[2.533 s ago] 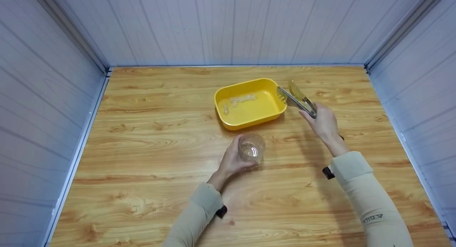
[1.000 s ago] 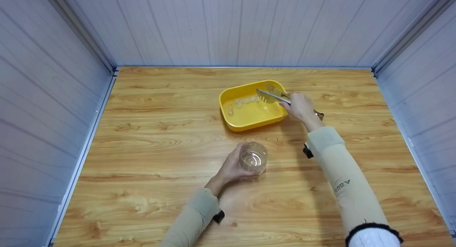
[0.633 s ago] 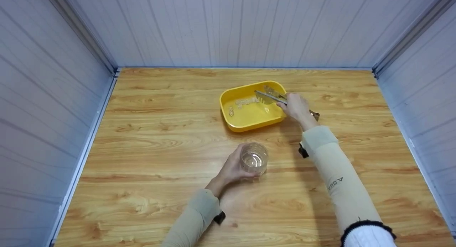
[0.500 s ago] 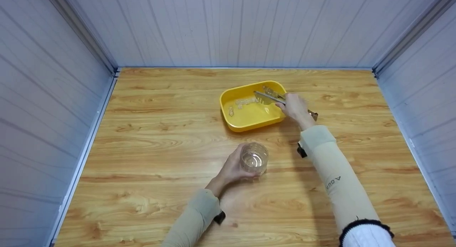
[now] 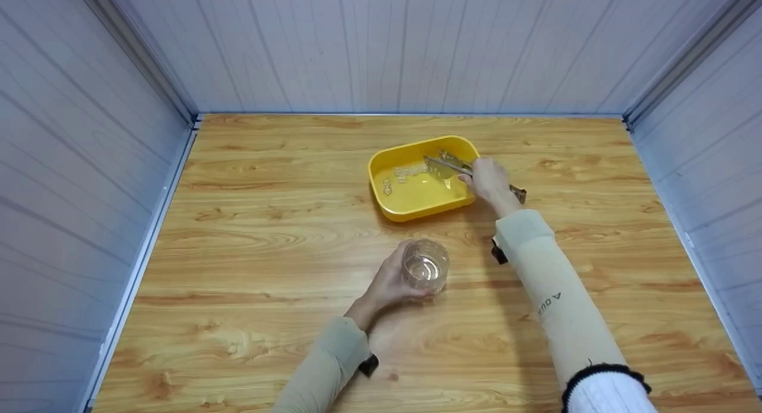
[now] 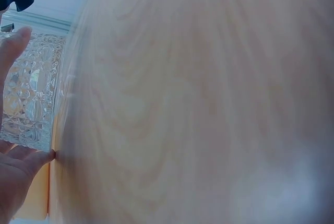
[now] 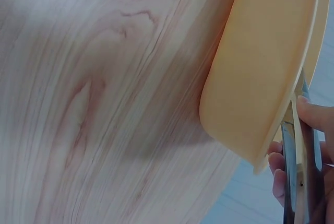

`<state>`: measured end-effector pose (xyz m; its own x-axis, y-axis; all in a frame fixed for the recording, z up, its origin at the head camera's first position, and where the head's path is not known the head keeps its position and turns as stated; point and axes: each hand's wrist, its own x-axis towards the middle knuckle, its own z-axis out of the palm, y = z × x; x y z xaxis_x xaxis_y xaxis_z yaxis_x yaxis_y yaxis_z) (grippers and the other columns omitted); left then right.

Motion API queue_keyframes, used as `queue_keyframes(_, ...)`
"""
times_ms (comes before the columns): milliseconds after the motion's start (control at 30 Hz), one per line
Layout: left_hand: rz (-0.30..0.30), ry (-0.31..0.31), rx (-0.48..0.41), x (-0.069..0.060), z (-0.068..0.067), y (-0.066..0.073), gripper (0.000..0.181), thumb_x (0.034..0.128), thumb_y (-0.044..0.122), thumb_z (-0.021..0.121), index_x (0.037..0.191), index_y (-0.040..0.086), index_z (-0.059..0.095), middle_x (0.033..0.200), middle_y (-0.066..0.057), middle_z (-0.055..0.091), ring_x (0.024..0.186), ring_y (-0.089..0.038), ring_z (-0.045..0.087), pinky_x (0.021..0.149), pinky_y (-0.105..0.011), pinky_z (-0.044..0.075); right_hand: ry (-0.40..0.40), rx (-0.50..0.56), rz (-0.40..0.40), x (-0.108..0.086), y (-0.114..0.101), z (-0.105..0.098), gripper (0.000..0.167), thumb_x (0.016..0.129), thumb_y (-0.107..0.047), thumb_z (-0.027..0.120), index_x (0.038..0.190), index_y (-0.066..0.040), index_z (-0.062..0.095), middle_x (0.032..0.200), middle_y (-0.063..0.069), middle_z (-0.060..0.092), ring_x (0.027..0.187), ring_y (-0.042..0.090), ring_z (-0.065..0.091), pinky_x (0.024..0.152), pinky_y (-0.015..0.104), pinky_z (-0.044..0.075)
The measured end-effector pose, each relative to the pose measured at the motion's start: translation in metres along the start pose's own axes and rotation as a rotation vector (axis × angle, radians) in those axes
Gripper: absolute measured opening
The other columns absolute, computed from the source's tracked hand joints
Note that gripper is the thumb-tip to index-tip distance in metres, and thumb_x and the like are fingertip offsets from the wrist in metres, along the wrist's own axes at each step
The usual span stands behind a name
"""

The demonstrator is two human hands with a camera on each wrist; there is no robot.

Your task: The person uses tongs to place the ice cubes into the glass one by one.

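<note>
My left hand (image 5: 391,280) grips a clear patterned glass (image 5: 426,265) standing on the wooden table; the left wrist view shows thumb and fingers round the cut-glass side (image 6: 32,91). My right hand (image 5: 491,184) holds metal tongs (image 5: 443,166) over the right part of a yellow basin (image 5: 424,209). The tongs' tips are inside the basin, spread apart, near a row of small clear cubes (image 5: 409,171). A few more clear cubes (image 5: 387,187) lie at its left. In the right wrist view the basin wall (image 7: 250,72) hides the tips of the tongs (image 7: 302,166).
The wood-grain table (image 5: 250,252) is bounded by a pale panelled wall (image 5: 369,50) at the back and by walls at left and right. The basin's raised rim stands between the right hand and the cubes.
My right hand has brought the tongs leftward from beside the basin into it, and their tips have come lower and closer together lately. The left hand keeps hold of the glass.
</note>
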<state>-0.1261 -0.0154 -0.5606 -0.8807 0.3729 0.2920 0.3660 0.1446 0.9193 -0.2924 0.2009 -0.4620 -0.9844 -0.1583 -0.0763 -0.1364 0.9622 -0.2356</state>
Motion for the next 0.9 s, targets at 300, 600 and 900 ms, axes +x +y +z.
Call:
queue_keyframes(300,0.020,0.008,-0.009,-0.001,-0.005,0.027,0.090,0.0507,0.007,0.084,0.126,0.002,0.036,0.121,-0.009,0.050,0.111,-0.018,0.047,0.097,-0.034,0.035,-0.009,-0.018,0.010,0.003,-0.002,0.004,0.032,0.085,-0.030,0.058,0.080,0.001,0.057,0.060,0.009,0.049,0.049,0.020,0.043,0.042,0.030,0.033)
queue_keyframes(600,-0.005,0.007,0.055,0.000,-0.002,0.006,0.092,0.0502,0.018,0.085,0.128,0.012,0.036,0.123,-0.001,0.049,0.112,-0.016,0.046,0.097,-0.032,0.036,-0.005,-0.030,0.000,0.004,-0.006,0.006,0.029,0.086,-0.026,0.056,0.084,0.003,0.059,0.071,0.014,0.056,0.058,0.024,0.048,0.049,0.037,0.041)
queue_keyframes(900,-0.002,0.015,0.076,-0.001,-0.001,0.009,0.092,0.0495,0.018,0.086,0.127,0.010,0.036,0.121,-0.004,0.050,0.111,-0.016,0.047,0.096,-0.032,0.037,0.010,-0.073,-0.030,0.006,-0.010,0.009,0.027,0.087,-0.023,0.055,0.086,0.003,0.061,0.076,0.017,0.061,0.064,0.028,0.057,0.053,0.042,0.047)
